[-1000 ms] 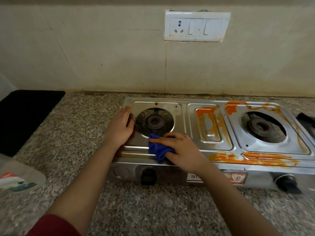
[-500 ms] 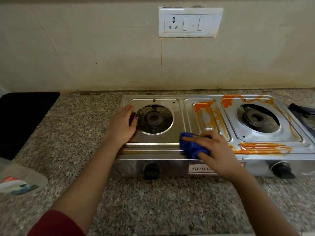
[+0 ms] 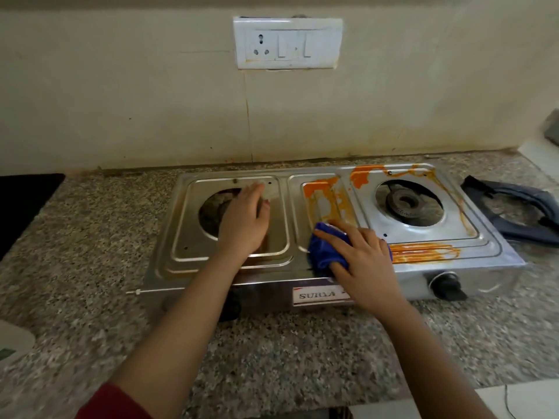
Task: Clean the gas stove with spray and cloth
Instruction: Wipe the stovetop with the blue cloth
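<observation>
A two-burner steel gas stove [image 3: 181, 261] sits on the granite counter. Orange stains [image 3: 423, 252] cover its middle panel, right burner surround and right front edge. My right hand [image 3: 366, 258] presses a bunched blue cloth [image 3: 325, 251] onto the front of the middle panel. My left hand [image 3: 246, 219] lies flat with fingers together on the left burner plate, covering part of the burner opening. The right burner [image 3: 403, 204] is bare, with no pan support. No spray bottle is clearly in view.
A dark pan support [image 3: 520, 210] lies on the counter right of the stove. A black mat [image 3: 21, 204] is at far left and a white object [image 3: 12, 343] at lower left. Black knobs [image 3: 444, 285] sit on the stove front. A wall socket [image 3: 287, 43] is above.
My right hand has slid the blue cloth rightward along the stove's front edge to the middle panel. My left hand moved from the stove's left rim onto the left burner plate.
</observation>
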